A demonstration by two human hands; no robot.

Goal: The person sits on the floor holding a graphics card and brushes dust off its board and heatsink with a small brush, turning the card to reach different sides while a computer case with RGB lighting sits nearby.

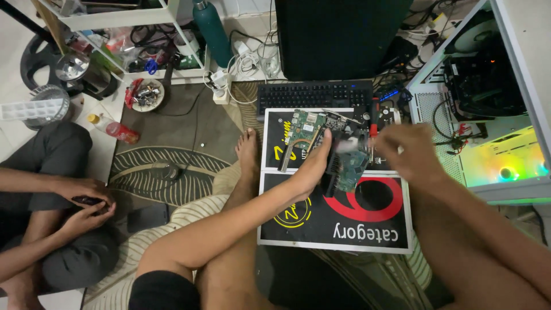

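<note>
My left hand [314, 165] grips a dark graphics card with a teal circuit board [346, 165], holding it tilted just above the black printed board [344, 221] that lies across my lap. My right hand [408, 152] hovers at the card's right side, blurred by motion, fingers curled around a thin tool that I cannot make out. A green circuit board [303, 133] lies flat on the black board just beyond my left hand. A red-handled screwdriver [373, 119] rests behind the card.
A black keyboard [314, 93] and a dark monitor [338, 37] stand behind. An open computer case [488, 103] with coloured lights sits at right. Another person sits at left, both hands on a phone [87, 202]. A bottle [112, 129], cables and a shelf crowd the back.
</note>
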